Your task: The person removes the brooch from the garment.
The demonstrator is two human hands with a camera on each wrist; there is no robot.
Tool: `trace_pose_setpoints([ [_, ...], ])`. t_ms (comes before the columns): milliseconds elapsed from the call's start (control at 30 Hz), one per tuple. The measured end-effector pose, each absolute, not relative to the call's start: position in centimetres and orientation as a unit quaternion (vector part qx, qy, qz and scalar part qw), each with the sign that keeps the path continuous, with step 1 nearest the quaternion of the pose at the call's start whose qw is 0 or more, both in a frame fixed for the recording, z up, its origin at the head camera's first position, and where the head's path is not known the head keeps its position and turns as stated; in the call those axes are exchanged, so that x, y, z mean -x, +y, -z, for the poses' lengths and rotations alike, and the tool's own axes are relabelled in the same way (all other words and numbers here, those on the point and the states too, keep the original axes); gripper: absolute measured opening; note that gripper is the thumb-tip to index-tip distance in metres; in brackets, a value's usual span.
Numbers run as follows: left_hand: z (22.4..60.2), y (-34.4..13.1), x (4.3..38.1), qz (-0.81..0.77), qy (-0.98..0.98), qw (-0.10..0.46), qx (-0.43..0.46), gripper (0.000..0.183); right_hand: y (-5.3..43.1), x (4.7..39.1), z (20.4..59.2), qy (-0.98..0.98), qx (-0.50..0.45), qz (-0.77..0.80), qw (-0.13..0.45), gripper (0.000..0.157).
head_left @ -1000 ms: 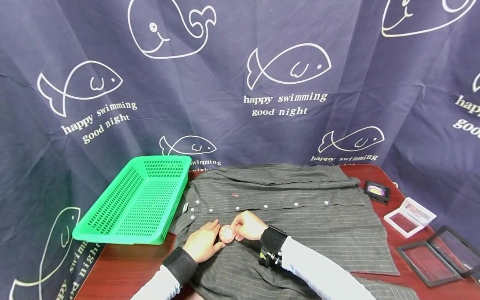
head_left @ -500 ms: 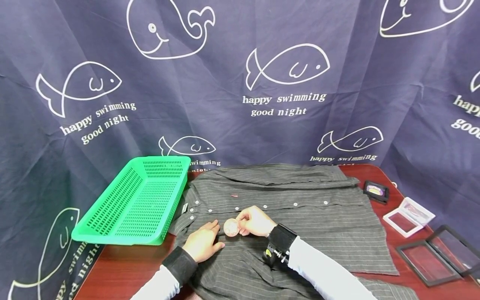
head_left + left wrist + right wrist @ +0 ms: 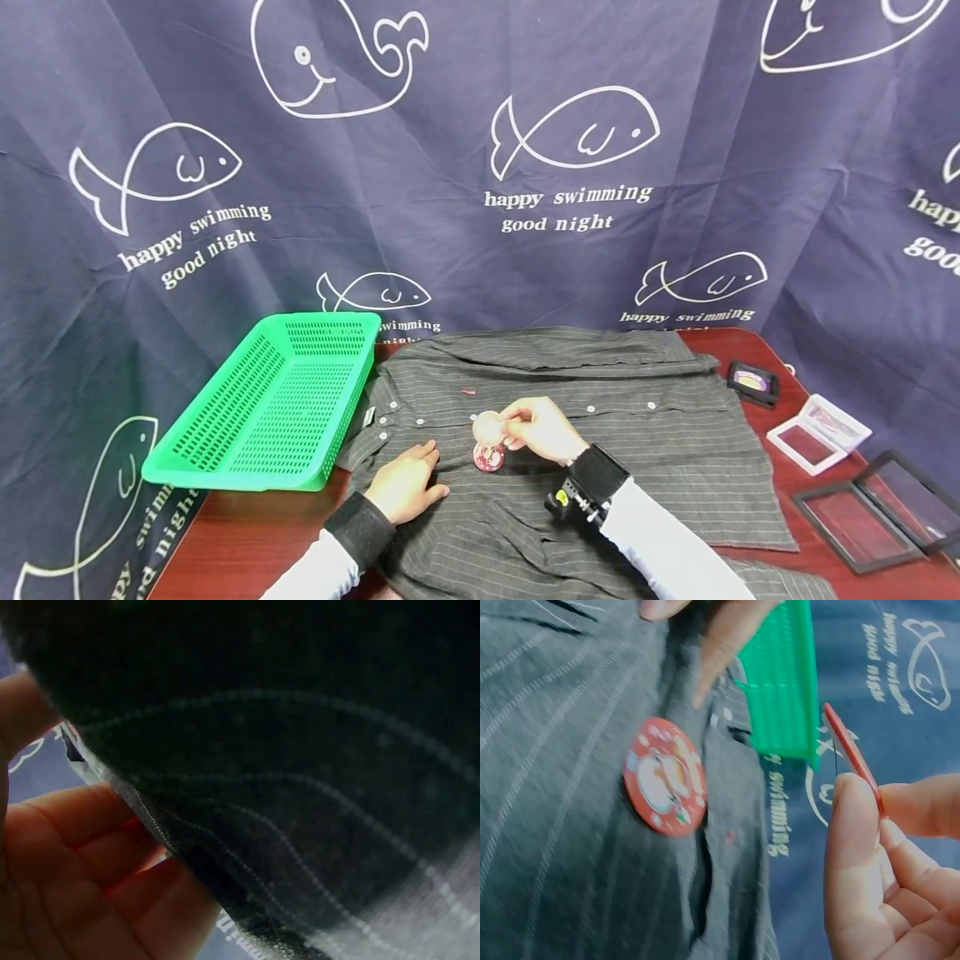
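My right hand [image 3: 542, 429] pinches a thin round badge [image 3: 489, 427] between thumb and fingertips, above the shirt. In the right wrist view this badge [image 3: 853, 750] is edge-on, red-rimmed, with a thin dark line beside it. A second round badge [image 3: 489, 457], red with a cartoon picture, lies against the dark grey pinstriped shirt [image 3: 660, 467]; whether it is fastened cannot be told. My left hand [image 3: 408, 483] rests on the shirt near the collar, fingers extended. Dark striped cloth fills much of the left wrist view, with part of the left hand [image 3: 90, 877] beside it.
A green mesh basket [image 3: 315, 467] stands to the left of the shirt. At the right edge of the red-brown table [image 3: 247, 533] are a small black case [image 3: 753, 383], an unfolded white case [image 3: 817, 433] and an unfolded black-framed case [image 3: 862, 525].
My right hand has moved right and away from me with its badge, apart from the left hand. The red badge on the shirt has come into sight. My left hand stays put.
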State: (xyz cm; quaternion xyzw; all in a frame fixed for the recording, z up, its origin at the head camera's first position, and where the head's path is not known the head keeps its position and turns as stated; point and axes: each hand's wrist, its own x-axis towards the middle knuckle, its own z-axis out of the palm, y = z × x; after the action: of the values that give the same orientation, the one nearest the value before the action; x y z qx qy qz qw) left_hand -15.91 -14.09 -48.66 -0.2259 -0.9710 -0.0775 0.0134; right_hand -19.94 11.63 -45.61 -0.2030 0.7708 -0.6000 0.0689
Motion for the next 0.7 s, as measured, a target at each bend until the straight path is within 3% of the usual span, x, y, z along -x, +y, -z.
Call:
trace_pose_setpoints([
  [400,48.3,-14.1,15.9,0.078,-0.971,0.01,0.226,0.057,15.2,20.4,44.3,0.757,0.168,0.631,-0.003,0.021],
  [700,48.6,-14.2,16.0,0.074,-0.971,0.006,0.226,0.058,16.3,20.3,44.3,0.749,0.153,0.645,-0.021,0.022],
])
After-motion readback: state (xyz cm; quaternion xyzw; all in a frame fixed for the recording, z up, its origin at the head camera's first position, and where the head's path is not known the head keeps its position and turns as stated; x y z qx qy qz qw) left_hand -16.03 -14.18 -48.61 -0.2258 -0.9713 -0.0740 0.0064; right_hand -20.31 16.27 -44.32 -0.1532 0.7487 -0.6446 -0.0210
